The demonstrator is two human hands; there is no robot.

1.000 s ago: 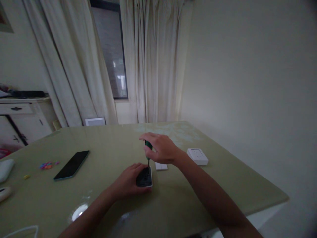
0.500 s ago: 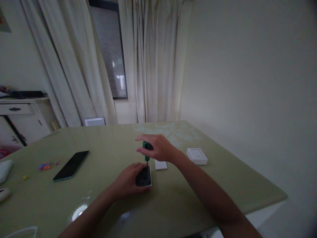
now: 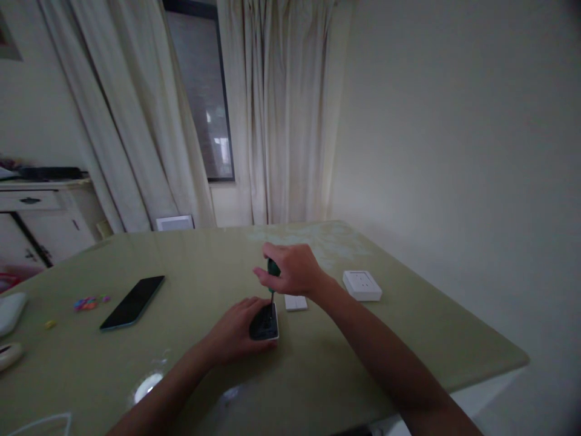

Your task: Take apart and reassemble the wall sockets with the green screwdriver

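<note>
Fingers of right hand [image 3: 296,270] clamp screwdriver [image 3: 273,268], those of left hand [image 3: 235,333] hold switch body [image 3: 264,324]; plate [image 3: 295,302], socket [image 3: 362,285] beside

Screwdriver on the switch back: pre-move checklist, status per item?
1. Right hand grips the screwdriver by its green handle: ok.
2. Screwdriver upright over the switch module: ok.
3. Tip seated in a screw head: cannot tell, too dark.
4. Left hand holds the switch module flat on the table: ok.
5. White cover plate and wall socket lie apart from the switch module: ok.
</note>
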